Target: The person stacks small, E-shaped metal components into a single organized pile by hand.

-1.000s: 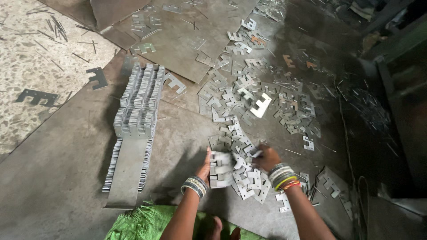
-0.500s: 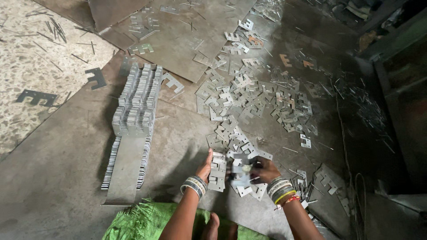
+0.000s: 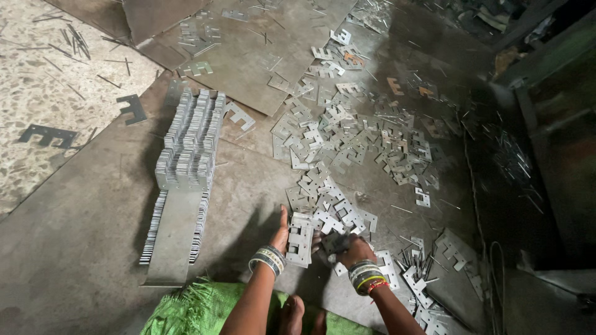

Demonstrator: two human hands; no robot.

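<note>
A small stack of flat grey metal plates (image 3: 300, 242), each cut with notches like the letter E, stands on edge on the metal floor sheet, a little tilted. It lies at about 6 o'clock in the view. More of the same plates (image 3: 335, 214) lie loose and flat just beside it, toward 1 o'clock.

Right hand (image 3: 355, 248): fingers curling under, hiding whatever they are pinching.
Green cloth (image 3: 192, 310): running off the 6 o'clock edge.
Dark shelving (image 3: 552, 93): sitting in shadow at 3 o'clock, contents unreadable.
</note>
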